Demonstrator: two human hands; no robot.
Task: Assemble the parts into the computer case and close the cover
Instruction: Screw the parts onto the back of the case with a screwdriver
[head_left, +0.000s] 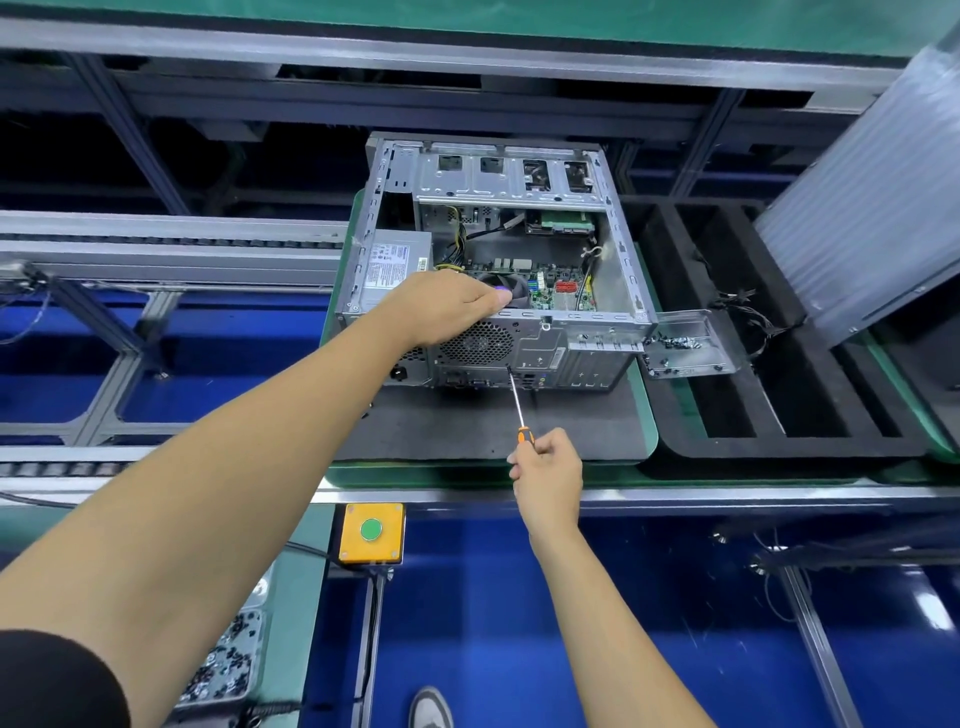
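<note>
Computer case: bare grey metal, lying on its side with the open side up, cover off. Inside: motherboard on the floor of the case, drive cage across the far end, PSU with white label at the left. Rear panel faces near, with round fan grille and port cutouts. Case sits on a dark foam mat on a green pallet, mid-scene.

Left hand grips the near top edge of the case, fingers curled over the rim just above the fan grille, to the left of the screwdriver tip.

Right hand holds a screwdriver by its orange-black handle, fingers closed round it, near of the case. Shaft long axis runs near-to-far, leaning slightly left toward the far end; tip meets the rear panel right of the grille, below a screw tab.

Small metal tray with screws just right of the case. Black foam tray further right. Yellow box with green button on the near rail.
</note>
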